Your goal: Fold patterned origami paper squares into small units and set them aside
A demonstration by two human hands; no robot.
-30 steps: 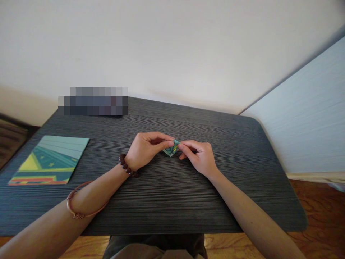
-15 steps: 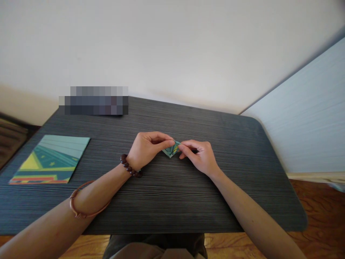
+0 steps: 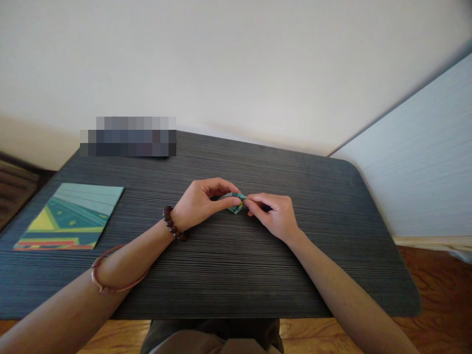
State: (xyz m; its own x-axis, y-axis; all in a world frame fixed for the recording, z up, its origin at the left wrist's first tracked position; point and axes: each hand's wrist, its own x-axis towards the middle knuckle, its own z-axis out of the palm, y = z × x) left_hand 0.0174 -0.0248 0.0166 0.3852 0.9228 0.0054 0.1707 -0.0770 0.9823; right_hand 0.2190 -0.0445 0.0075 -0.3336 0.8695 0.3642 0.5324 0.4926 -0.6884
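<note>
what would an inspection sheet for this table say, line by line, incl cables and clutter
Surface: dark table, finely streaked top.
Job's things: small folded green paper, held between both hands.
Clutter: flat patterned sheet on the left; pixelated item at the far left, unidentifiable.
Left hand: grip closed on the paper, thumb against fingers.
Right hand: grip pinching the paper's right end.
Cables: nothing seen.
Surroundings: pale wall behind, light panel right, wood-look floor.

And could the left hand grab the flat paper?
Probably yes: the flat paper lies uncovered on the table, and nothing seems to block it. But the left hand is pinching the folded paper, so it might have to let go first.
</note>
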